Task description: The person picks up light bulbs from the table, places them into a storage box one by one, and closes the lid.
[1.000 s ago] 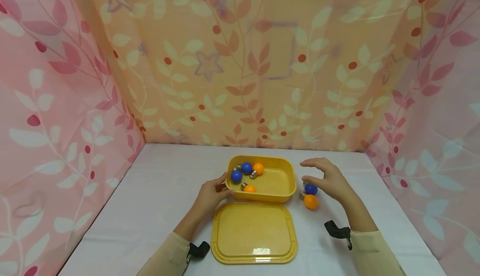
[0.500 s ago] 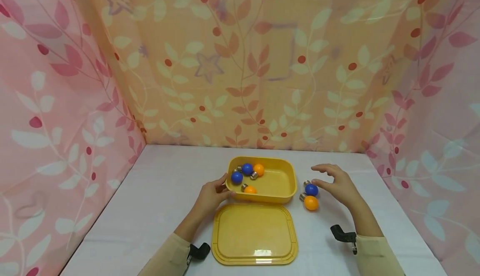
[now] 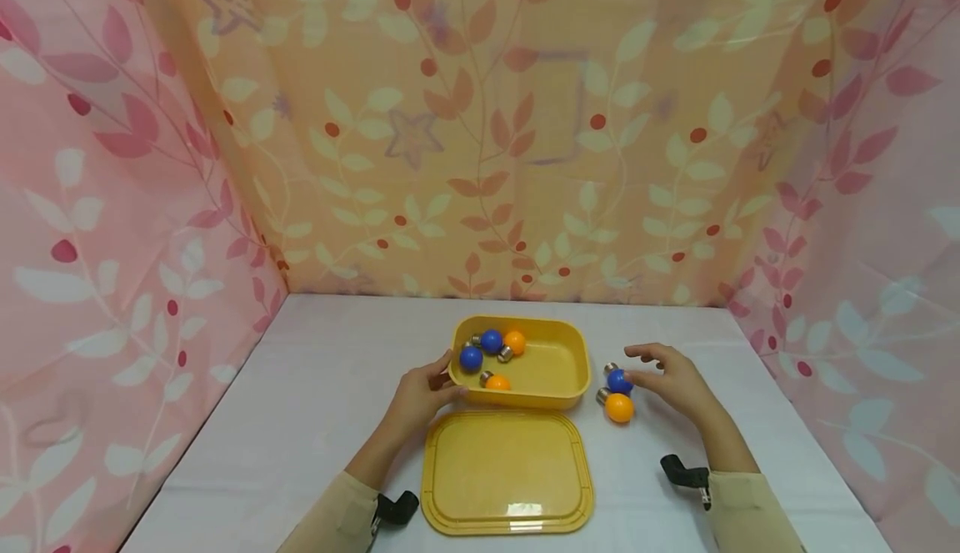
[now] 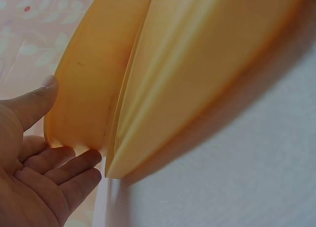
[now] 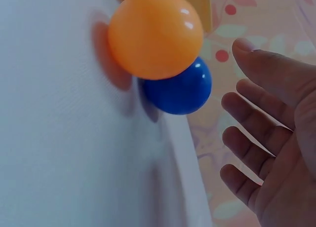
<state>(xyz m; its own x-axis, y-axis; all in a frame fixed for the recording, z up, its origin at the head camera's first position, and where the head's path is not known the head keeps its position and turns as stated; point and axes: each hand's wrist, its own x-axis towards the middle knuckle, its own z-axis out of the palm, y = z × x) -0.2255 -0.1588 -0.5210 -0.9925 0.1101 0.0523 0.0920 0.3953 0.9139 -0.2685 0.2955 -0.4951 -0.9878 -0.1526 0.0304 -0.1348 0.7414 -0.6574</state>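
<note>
My left hand [image 3: 416, 393] holds the left end of an open yellow plastic box [image 3: 517, 400], thumb at its front and fingers along the end. In the left wrist view the fingertips meet the box wall [image 4: 89, 79]. Inside lie two blue bulbs [image 3: 471, 358] and two orange bulbs [image 3: 514, 342], with silvery screw bases. Right of the box, a blue light bulb [image 3: 618, 381] and an orange light bulb [image 3: 618, 409] rest on the table. My right hand [image 3: 671, 382] hovers just right of the blue bulb, thumb and fingers spread, holding nothing.
A yellow lid [image 3: 506, 471] lies flat in front of the box. White cloth covers the table [image 3: 337, 336]. Patterned curtains [image 3: 480, 119] stand behind and at both sides. Black camera mounts [image 3: 684, 471] sit at both wrists.
My right hand has moved right and down from beside the box to the blue bulb on the table. The left hand and box stay in place.
</note>
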